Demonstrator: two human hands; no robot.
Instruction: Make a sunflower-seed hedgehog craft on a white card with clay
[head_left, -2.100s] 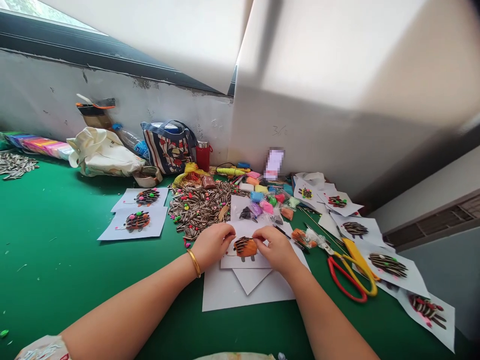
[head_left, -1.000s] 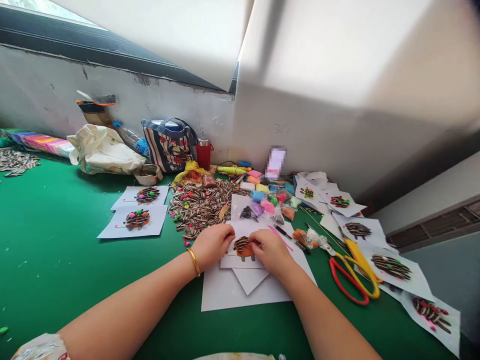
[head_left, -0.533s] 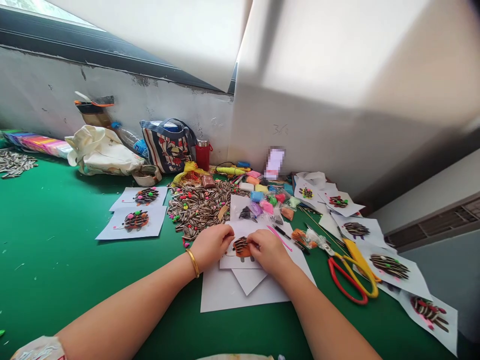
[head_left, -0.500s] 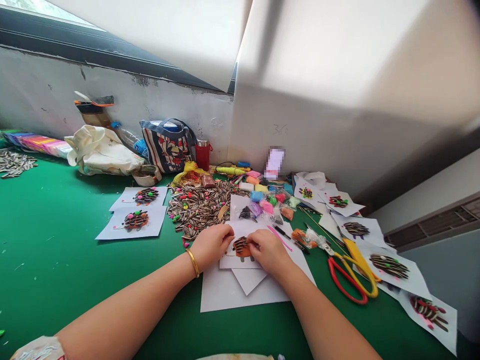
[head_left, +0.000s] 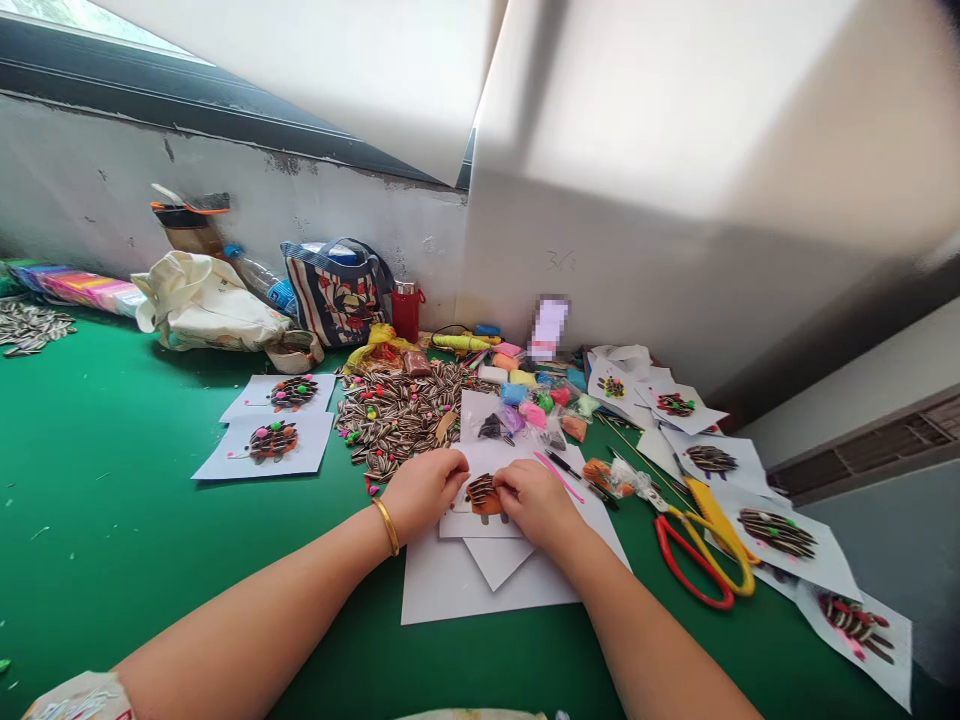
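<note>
A hedgehog picture lies on a small white card (head_left: pixel 454 526), with striped sunflower seeds (head_left: pixel 480 488) set on its orange clay body (head_left: pixel 493 505). My left hand (head_left: pixel 429 488), with a gold bangle at the wrist, rests at the card's left side, fingers curled together. At the right of the hedgehog, my right hand (head_left: pixel 541 500) is closed, its fingertips pinched against the seeded back. Whatever is between the fingers of either hand is hidden. Larger white sheets (head_left: pixel 435 590) lie under the card. Just beyond my hands spreads a pile of sunflower seeds (head_left: pixel 401 415).
Seeded hedgehog cards (head_left: pixel 311 465) lie at left, and more cards (head_left: pixel 825 560) line the right edge. Scissors (head_left: pixel 705 555), pens (head_left: pixel 577 475) and bagged coloured clay (head_left: pixel 534 412) are near my right hand. A red bottle (head_left: pixel 406 312) and bags (head_left: pixel 337 295) stand by the wall.
</note>
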